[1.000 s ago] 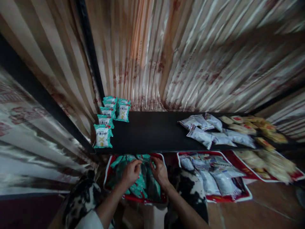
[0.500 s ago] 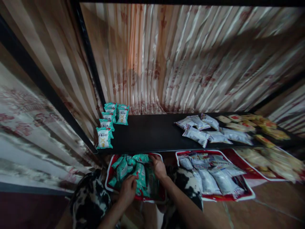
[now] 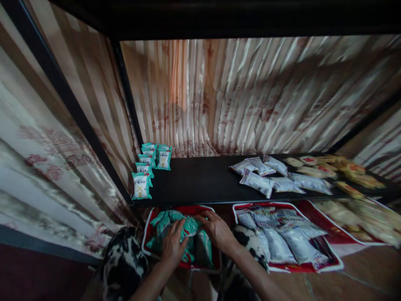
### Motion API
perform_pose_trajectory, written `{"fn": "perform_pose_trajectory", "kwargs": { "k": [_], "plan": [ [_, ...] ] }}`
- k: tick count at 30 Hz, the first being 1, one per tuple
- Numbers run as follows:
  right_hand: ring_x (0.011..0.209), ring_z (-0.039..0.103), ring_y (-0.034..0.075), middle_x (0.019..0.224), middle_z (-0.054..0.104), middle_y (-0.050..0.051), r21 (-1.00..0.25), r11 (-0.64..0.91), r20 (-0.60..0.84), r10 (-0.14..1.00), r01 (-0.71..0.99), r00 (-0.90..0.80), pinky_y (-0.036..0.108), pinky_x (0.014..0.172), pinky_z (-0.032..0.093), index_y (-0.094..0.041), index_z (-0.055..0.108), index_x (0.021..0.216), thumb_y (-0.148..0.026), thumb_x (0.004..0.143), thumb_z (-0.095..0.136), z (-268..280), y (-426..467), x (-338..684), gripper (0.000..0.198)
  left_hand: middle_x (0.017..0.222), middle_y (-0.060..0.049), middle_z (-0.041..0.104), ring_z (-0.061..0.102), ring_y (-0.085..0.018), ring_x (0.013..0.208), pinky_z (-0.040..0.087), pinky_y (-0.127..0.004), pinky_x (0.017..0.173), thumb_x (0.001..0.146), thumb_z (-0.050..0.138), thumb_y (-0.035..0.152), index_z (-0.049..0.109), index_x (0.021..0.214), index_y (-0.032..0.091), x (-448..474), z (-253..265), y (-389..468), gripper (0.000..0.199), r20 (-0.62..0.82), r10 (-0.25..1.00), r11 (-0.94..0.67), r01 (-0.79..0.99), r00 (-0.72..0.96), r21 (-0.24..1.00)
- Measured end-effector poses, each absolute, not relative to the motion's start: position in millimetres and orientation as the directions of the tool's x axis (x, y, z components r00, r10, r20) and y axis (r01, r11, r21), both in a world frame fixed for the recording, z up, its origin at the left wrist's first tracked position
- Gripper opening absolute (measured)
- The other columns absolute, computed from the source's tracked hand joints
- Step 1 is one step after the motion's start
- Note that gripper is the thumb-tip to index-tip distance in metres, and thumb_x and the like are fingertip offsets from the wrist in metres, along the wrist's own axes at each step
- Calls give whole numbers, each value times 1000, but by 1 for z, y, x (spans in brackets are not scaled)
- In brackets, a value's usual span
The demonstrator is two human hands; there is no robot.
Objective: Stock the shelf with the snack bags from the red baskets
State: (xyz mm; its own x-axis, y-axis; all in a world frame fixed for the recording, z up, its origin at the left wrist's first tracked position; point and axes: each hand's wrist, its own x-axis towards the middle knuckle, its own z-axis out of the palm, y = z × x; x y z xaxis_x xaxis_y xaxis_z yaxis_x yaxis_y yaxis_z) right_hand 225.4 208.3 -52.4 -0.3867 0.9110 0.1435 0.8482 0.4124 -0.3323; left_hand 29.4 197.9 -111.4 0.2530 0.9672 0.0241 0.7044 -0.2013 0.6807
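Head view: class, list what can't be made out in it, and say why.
All in the head view:
Whether the left hand or right hand grips anything: the hands hide their own undersides.
How many teal packets fill the basket: hands and upper packets cover others.
Lower fronts of the rear shelf packets: hidden by those ahead.
Print on the cream packets: blurred.
Black overhead beam: cut by the top edge.

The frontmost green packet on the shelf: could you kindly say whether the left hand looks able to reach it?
Probably yes: nothing stands in front of that packet on the shelf, though the left hand, at green packets in the basket, would likely need to rise past the shelf edge.
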Motion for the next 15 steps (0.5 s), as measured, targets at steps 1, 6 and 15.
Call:
{"fn": "perform_pose_trajectory", "kwargs": {
  "k": [1,6,15],
  "plan": [
    [102,57,22,106,63,7,-342,427,157,904,837,-397,35,90,47,-29,57,121,-12,84,47,-49,208,224,42,132,-11,52,47,-25,123,39,-39,103,79,48,24,47,131,17,29,-111,197,53,29,971,-190,697,237,691],
    [112,53,22,121,58,8,-459,421,291,903,782,-316,38,95,46,-28,41,135,-14,83,47,-48,213,216,54,120,-12,61,55,-25,113,43,-41,98,80,50,30,55,122,18,22,-108,199,44,91,985,-164,602,149,782],
    [122,47,28,131,51,14,-769,128,306,934,627,185,49,101,40,-19,36,136,-37,77,59,-72,229,190,66,122,-11,60,56,-23,112,46,-38,94,77,55,38,52,120,16,13,-105,215,48,-79,997,78,225,-5,971]
  ]
}}
